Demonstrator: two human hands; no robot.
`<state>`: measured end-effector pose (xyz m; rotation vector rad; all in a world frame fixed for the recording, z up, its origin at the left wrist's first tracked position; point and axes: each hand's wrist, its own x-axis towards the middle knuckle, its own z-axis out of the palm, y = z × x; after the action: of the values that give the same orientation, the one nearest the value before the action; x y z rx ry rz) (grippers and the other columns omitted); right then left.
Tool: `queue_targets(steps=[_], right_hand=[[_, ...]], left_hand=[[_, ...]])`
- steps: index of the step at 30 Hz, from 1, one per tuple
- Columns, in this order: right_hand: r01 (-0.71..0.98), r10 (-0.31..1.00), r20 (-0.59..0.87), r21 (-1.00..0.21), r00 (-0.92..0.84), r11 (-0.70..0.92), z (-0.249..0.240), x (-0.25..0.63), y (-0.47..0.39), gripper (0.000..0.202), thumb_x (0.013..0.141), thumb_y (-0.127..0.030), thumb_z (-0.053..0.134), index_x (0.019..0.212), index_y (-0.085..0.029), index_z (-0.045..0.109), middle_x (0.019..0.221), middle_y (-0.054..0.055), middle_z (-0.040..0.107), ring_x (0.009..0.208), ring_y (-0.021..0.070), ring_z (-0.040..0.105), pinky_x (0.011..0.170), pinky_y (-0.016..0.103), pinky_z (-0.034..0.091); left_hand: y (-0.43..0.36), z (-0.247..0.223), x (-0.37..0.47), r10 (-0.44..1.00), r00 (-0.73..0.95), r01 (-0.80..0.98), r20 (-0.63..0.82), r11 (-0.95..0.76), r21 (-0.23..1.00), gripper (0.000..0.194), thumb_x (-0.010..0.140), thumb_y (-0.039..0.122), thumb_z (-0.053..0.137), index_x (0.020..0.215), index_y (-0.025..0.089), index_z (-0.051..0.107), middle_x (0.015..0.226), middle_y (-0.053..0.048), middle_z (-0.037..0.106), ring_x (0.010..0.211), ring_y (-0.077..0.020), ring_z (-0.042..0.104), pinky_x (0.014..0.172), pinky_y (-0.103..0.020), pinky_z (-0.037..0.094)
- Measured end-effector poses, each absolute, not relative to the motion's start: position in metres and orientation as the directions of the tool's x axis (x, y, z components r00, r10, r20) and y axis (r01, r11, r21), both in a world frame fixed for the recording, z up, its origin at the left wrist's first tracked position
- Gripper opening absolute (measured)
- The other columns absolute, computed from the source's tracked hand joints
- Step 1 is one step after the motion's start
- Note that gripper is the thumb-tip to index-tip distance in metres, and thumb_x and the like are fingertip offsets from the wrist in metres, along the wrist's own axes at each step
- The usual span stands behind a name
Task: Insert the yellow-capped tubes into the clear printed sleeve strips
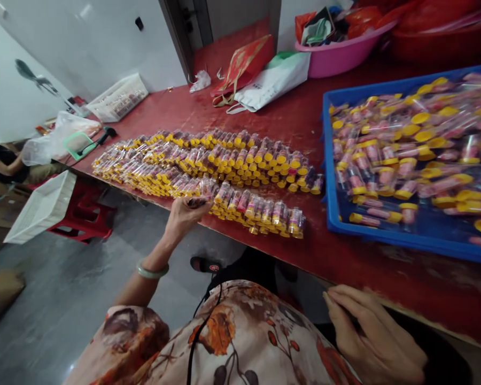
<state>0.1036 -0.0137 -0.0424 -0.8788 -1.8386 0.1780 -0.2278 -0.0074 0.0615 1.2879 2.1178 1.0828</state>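
Observation:
My left hand (188,214) is at the front edge of the red table, its fingers closed round a small clear tube (196,202) that they mostly cover. It touches the near row of stacked clear tubes with yellow caps (260,210), which have pink and purple contents. Behind that row, a longer stack of the same kind of tubes (240,160) stretches to the left. Low at the right, my right hand (372,334) hovers by the table edge, fingers together and thumb against them, with nothing visible in it.
A blue tray (331,160) of loose capped tubes stands at the right. Bags (276,80) and a pink basin (340,59) are at the back. To the left are a white crate (44,208), a red stool (86,214) and a seated person (4,166).

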Motion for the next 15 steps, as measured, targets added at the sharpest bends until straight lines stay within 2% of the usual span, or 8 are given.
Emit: queue_targets(steps=[4, 6, 12, 15], right_hand=[[0.489, 0.67, 0.707, -0.512, -0.227, 0.706, -0.046, 0.106, -0.018, 0.017, 0.077, -0.002, 0.065, 0.087, -0.015, 0.065, 0.085, 0.003, 0.069, 0.076, 0.0143, 0.067, 0.072, 0.026, 0.051], [0.496, 0.661, 0.713, -0.498, -0.231, 0.711, -0.045, 0.107, -0.019, 0.018, 0.078, -0.002, 0.062, 0.089, -0.016, 0.064, 0.086, 0.003, 0.069, 0.078, 0.0145, 0.067, 0.071, 0.025, 0.051], [0.586, 0.628, 0.735, -0.398, -0.256, 0.706, -0.035, 0.113, -0.013, 0.017, 0.081, -0.003, 0.057, 0.087, -0.017, 0.062, 0.079, 0.003, 0.069, 0.075, 0.0146, 0.068, 0.066, 0.025, 0.05], [0.636, 0.584, 0.76, -0.307, -0.284, 0.708, -0.025, 0.125, -0.004, 0.017, 0.08, -0.004, 0.058, 0.088, -0.018, 0.063, 0.08, 0.003, 0.07, 0.077, 0.0152, 0.069, 0.068, 0.025, 0.05]], left_hand=[[0.02, 0.068, -0.239, 0.903, -0.414, 0.806, 0.112, 0.306, 0.507, 0.039, 0.073, 0.043, 0.06, 0.049, 0.017, 0.043, 0.047, 0.004, 0.033, 0.05, -0.009, 0.033, 0.049, -0.024, 0.02], [0.032, 0.068, -0.241, 0.901, -0.412, 0.863, 0.139, 0.336, 0.378, 0.039, 0.071, 0.044, 0.059, 0.048, 0.017, 0.044, 0.047, 0.003, 0.032, 0.051, -0.01, 0.034, 0.05, -0.025, 0.02], [0.043, 0.063, -0.249, 0.919, -0.373, 0.9, 0.123, 0.327, 0.288, 0.037, 0.068, 0.05, 0.061, 0.055, 0.015, 0.058, 0.046, 0.001, 0.041, 0.055, -0.0158, 0.046, 0.054, -0.027, 0.025], [0.041, 0.063, -0.248, 0.917, -0.389, 0.866, 0.087, 0.331, 0.375, 0.035, 0.066, 0.049, 0.065, 0.059, 0.015, 0.062, 0.046, 0.001, 0.044, 0.06, -0.0174, 0.05, 0.057, -0.026, 0.03]])
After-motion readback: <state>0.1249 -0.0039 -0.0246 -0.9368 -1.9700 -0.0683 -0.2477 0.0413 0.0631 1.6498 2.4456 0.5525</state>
